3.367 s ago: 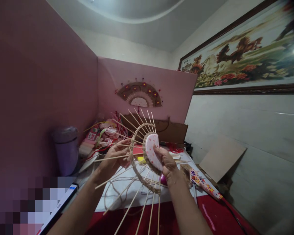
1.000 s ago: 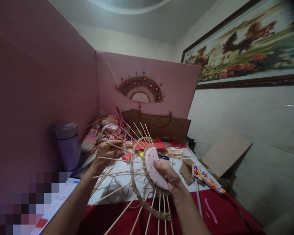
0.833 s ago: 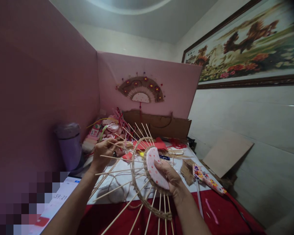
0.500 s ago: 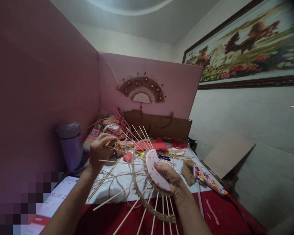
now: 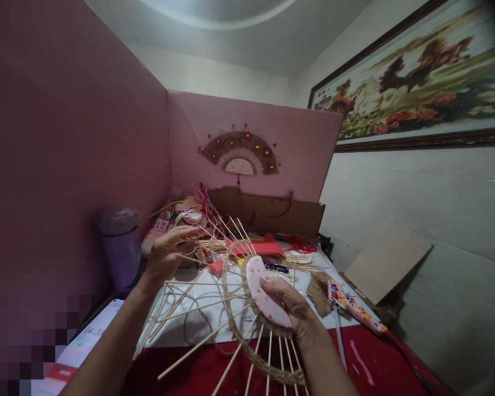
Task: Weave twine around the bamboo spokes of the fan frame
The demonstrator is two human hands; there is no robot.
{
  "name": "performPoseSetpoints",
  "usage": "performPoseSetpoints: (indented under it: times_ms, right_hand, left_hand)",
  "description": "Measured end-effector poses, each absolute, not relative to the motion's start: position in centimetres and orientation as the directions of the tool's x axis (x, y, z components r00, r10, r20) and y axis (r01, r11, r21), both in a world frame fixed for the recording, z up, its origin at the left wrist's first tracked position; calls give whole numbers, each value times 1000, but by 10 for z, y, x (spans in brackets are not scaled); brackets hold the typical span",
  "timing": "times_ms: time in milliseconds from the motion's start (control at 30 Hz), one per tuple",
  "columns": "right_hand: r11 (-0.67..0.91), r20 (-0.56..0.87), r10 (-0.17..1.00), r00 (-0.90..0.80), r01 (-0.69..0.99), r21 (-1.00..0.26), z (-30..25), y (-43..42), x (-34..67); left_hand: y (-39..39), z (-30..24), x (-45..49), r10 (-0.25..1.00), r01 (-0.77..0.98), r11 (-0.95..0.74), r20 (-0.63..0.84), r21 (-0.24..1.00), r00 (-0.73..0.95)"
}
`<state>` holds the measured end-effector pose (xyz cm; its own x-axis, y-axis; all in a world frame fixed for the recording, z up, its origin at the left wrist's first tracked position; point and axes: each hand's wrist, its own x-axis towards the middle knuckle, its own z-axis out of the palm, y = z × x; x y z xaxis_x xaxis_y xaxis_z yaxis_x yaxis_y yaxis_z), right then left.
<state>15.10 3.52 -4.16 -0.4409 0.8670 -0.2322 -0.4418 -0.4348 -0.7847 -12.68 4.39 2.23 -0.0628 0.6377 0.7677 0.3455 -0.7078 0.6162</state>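
My right hand [image 5: 289, 302] is closed on the fan frame by its half-round base [image 5: 268, 294], covered in white fabric with red dots. Thin wooden sticks [image 5: 198, 350] spread out from the base like rays, and a band of brown twine [image 5: 236, 330] curves across them. My left hand [image 5: 169, 250] is raised at the frame's upper left, its fingers stretched out beside the stick ends. I cannot make out anything held in it; some fingertips overlap the sticks. Loose twine [image 5: 185, 319] lies on the white sheet below.
A flower-patterned glue gun [image 5: 355, 308] lies at the right, near brown cloth scraps [image 5: 318, 291]. Red paper [image 5: 268, 246] and a dark blue pen [image 5: 277, 268] lie behind the frame. A purple cup [image 5: 121, 250] and a phone [image 5: 86, 341] are left; a finished fan [image 5: 239, 154] hangs ahead.
My left hand has gone from fingers drawn together at the stick ends to fingers stretched out. The fan frame has shifted slightly down and right, still in my right hand.
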Motion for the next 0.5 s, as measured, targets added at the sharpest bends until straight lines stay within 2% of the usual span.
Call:
performPoseSetpoints:
  times_ms: [100,233,333,500]
  right_hand:
    - [-445,-181,842,-508,-464,-766,-39,32,150]
    - [-421,-84,830,-552,-519,-744,-34,31,149]
    - [-395,-49,839,-542,-546,-739,-34,32,148]
    - [-341,-28,868,-495,-553,-760,-38,33,148]
  left_hand:
    - [43,19,-123,785,37,-613,613,789,-89]
    - [41,13,-110,852,-206,-521,521,828,-59]
    - [39,5,-96,885,-237,-458,465,857,-28]
    - [39,-10,-73,908,-110,-419,415,901,-59]
